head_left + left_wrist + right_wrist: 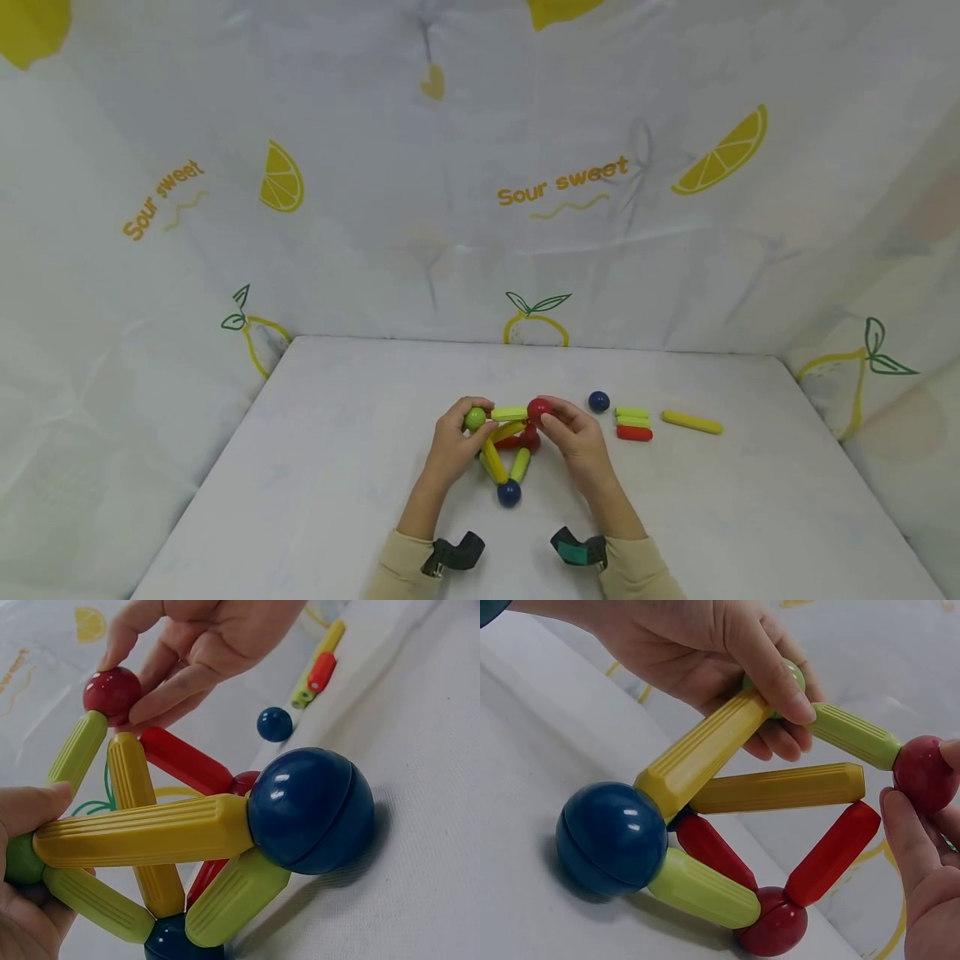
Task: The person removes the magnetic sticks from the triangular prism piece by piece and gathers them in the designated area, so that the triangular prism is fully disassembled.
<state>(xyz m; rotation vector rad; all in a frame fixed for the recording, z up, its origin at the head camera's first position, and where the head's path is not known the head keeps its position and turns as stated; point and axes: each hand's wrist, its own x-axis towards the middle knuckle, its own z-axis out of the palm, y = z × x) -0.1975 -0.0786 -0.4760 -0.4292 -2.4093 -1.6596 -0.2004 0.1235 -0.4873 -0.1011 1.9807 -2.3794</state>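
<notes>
Magnetic sticks and balls form a frame between the two hands on the table. My left hand (448, 447) grips its green ball (475, 418), with the thumb by a yellow stick (142, 832) that runs down to the front blue ball (311, 810). Fingertips of my right hand (583, 446) pinch a red ball (925, 774). A light green stick (855, 736) links that red ball to the green one. Below it, the upper ends of another yellow stick (780, 787) and a red stick (834, 853) stand close to the red ball, slightly apart. A second red ball (772, 922) sits low.
Right of the frame lie a loose blue ball (598, 402), two light green sticks (632, 412), a red stick (634, 433) and a long yellow stick (692, 422). A lemon-print cloth (465, 208) hangs behind the white table (300, 500).
</notes>
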